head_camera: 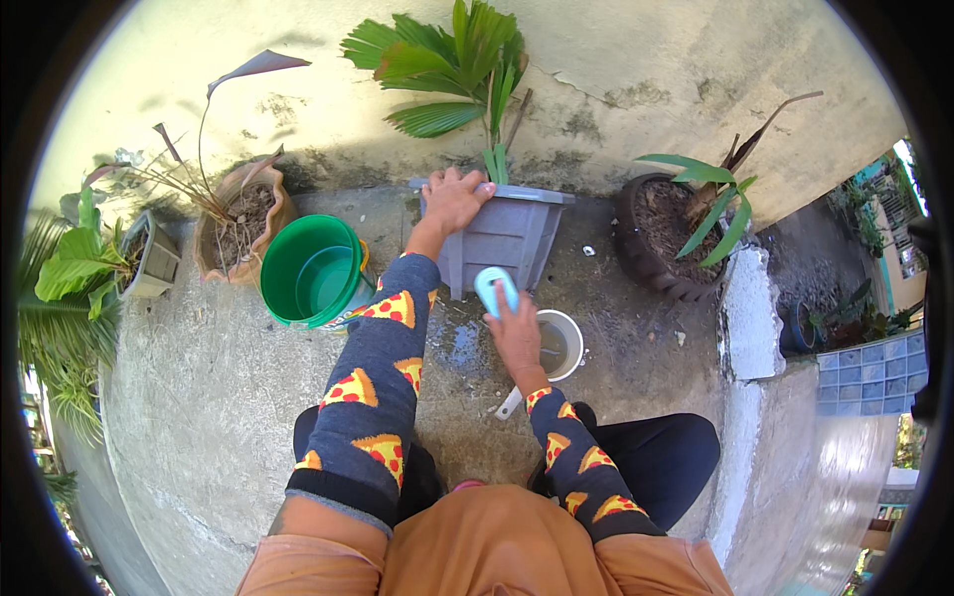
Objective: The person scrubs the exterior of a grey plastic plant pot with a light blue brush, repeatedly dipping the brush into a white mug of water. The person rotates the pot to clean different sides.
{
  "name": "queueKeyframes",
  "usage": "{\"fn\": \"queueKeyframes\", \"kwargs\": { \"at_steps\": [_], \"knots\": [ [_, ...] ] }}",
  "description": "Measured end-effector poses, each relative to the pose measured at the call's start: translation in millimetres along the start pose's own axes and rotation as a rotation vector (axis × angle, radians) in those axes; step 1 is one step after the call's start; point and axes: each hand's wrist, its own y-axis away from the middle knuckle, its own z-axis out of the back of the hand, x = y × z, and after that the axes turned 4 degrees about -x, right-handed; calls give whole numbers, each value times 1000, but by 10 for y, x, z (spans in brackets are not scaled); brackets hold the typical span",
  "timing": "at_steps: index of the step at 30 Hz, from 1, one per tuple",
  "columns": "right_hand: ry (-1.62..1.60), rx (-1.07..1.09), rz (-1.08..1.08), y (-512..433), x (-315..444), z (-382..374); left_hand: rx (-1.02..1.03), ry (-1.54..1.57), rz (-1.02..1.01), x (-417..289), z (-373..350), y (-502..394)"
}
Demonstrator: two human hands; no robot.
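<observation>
My left hand grips the rim of a grey plastic planter, which stands against the wall with a fan-leaved palm growing in it. In my right hand is a light-blue scrub brush, held at the lower front of the planter. Whether its bristles touch the plastic cannot be made out. Just right of that hand, a white plastic dipper holds murky water, and its handle points toward me. The concrete under the planter's front is wet.
A green bucket with a yellow grip stands left of my left forearm. Farther left are a wavy-rimmed clay pot and a small pale planter. On the right are a dark tire-like pot and a broken white-painted concrete ledge.
</observation>
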Motion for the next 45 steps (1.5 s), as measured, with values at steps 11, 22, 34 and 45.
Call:
{"fn": "queueKeyframes", "kwargs": {
  "at_steps": [11,22,34,45],
  "knots": [
    [-23,20,-13,-69,-79,34,9,-17,17,21,-32,-36],
    [-5,-7,-336,579,-734,274,-18,8,5,17,17,-28],
    [223,671,-539,615,-1214,-595,18,-33,-2,28,45,-20],
    [-369,40,204,-1144,-471,943,106,26,26,62,93,-83]
  ]
}}
